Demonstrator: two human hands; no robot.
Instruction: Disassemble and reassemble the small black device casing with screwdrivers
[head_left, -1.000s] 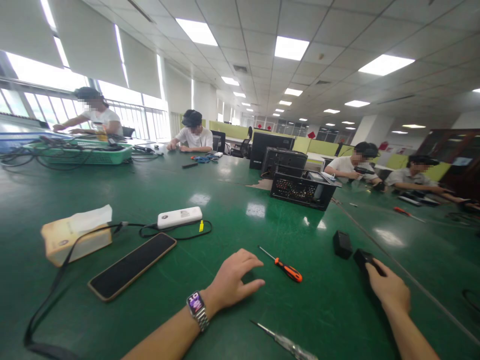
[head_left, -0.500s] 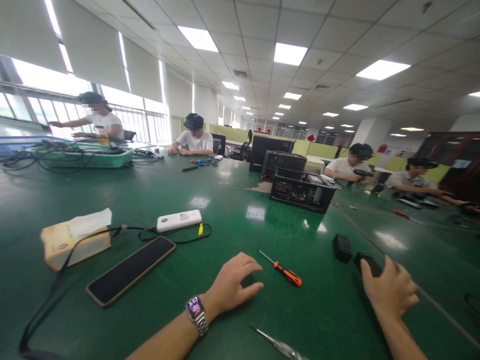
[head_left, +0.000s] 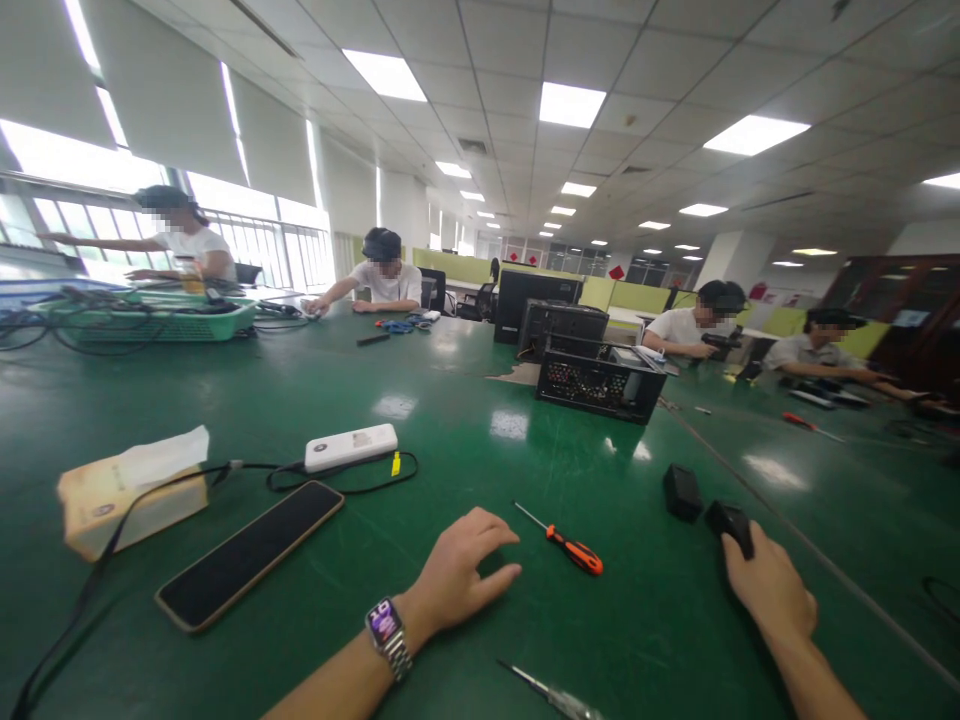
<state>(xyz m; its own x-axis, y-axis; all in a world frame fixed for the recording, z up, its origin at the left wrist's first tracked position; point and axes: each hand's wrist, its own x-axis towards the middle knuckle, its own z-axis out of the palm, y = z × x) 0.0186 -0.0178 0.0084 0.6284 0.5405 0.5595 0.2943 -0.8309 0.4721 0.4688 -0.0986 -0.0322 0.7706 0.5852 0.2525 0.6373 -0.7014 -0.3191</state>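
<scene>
Green counter, surveyed from where I stand.

Item: right hand, fingers closed about the near end of a black block; block apparently resting on the counter, toward the right.
Item: second block, also black, just beside the first, narrow gap between; unheld.
Item: left hand, released, fingers loosely spread, nothing in it.
Item: orange screwdriver, near the left fingertips, untouched.
Item: clear-handled screwdriver, nearer the person, untouched.
Items, left side: phone, white device beside a cable, tissue pack.

Progress, in my judgement: one block is in hand; second block and both screwdrivers are not taken up; whether either block is altered, I cannot tell.
</scene>
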